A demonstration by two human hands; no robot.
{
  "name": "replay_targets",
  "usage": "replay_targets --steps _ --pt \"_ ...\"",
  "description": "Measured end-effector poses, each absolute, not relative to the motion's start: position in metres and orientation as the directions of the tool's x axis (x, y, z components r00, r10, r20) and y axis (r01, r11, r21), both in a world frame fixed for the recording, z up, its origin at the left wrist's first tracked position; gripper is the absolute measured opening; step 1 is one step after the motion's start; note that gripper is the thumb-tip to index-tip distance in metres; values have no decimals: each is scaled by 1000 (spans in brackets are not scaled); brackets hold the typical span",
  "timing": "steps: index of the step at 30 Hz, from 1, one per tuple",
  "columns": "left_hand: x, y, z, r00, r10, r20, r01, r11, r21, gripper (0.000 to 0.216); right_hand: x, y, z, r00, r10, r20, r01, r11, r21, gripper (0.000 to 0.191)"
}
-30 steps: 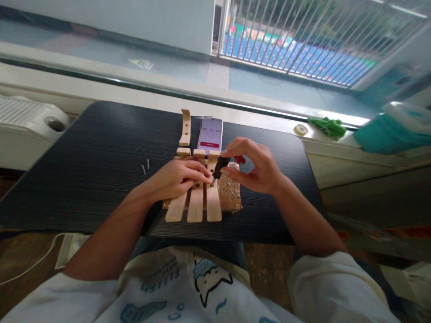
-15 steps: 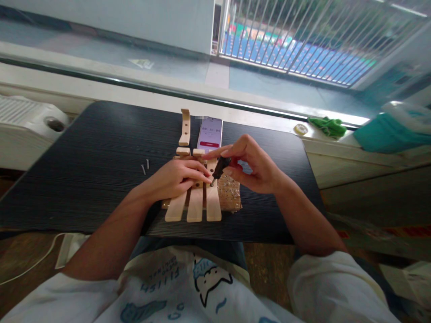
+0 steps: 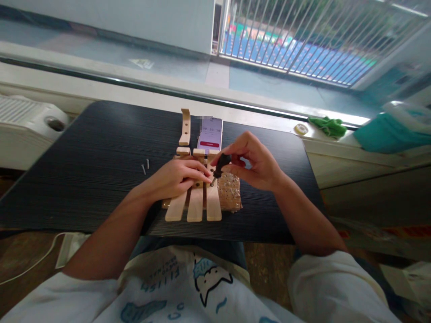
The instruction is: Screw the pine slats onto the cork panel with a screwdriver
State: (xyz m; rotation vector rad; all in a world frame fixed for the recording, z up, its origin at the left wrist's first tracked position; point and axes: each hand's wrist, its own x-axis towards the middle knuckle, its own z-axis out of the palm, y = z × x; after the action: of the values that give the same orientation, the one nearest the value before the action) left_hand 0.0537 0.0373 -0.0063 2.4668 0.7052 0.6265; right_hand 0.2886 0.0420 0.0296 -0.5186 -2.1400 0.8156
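Observation:
My right hand [image 3: 254, 163] is closed round the black handle of a short screwdriver [image 3: 221, 164]. The driver tilts down to the left, its tip at a hole in the rightmost wooden hook [image 3: 213, 204]. My left hand [image 3: 180, 177] lies flat across the hooks, fingers stretched to the right, fingertips beside the driver tip. Beneath it are the middle wooden hook [image 3: 194, 206] and the left wooden hook [image 3: 177, 207], partly covered. All three rest side by side on a brown, tape-wrapped block [image 3: 230, 193] pitted with small holes.
Another wooden hook [image 3: 185, 128] with two holes lies beyond the block. Beside it a phone [image 3: 210, 133] displays a running timer. Two screws [image 3: 145, 166] lie left on the black table [image 3: 101, 170]. A tape roll [image 3: 301, 129] and green cloth [image 3: 327, 127] sit on the sill.
My right index finger has drawn back from the hook tops to the screwdriver handle. The driver tip stays at the same hole. My left hand has hardly moved.

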Motion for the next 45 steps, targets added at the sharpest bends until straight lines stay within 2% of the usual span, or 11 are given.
replay_targets --steps 13,19,29,45 --pt "53 38 -9 759 583 290 361 -747 558 38 282 41 23 -487 545 683 180 827 -532 25" --pt "53 38 -9 757 591 279 371 -740 561 37 281 40 22 -448 551 704 245 833 -496 27" --pt "53 38 -10 755 583 299 354 -747 563 38 278 39 23 -432 443 786 293 893 -342 24" --pt "53 38 -10 761 575 301 355 -756 549 39 275 38 23 -371 449 813 303 886 -351 25"
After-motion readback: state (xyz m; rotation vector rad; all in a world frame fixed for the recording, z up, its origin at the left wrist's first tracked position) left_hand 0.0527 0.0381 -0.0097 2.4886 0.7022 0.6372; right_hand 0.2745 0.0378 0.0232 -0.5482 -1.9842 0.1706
